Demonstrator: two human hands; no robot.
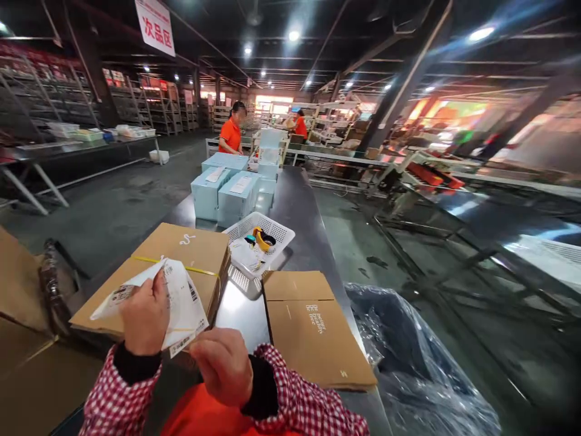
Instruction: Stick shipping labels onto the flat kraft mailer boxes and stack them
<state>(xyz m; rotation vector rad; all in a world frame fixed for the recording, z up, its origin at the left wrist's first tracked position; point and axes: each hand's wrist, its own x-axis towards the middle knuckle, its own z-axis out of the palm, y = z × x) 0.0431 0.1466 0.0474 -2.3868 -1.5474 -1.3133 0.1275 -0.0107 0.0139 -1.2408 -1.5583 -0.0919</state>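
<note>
A white printed shipping label [181, 303] with barcodes is pinched in my left hand [145, 312]. The sheet is bent and hangs over a strapped stack of flattened cardboard boxes [154, 242]. Close to the label's lower corner is my right hand [224, 366], its fingers curled together; what they grip, if anything, is hidden. To the right of that hand lies another pile of flat cardboard boxes [313, 333] with white print. Beyond both piles, a white plastic basket [284, 233] contains a yellow tape dispenser [262, 240] and other small items.
Light blue boxes [238, 194] with papers on top stand farther along the metal table [297, 206]. Clear plastic wrapping [422, 363] bulges beside the table's right edge. A person in orange [230, 134] stands at the far end. Open cardboard [27, 339] is at left.
</note>
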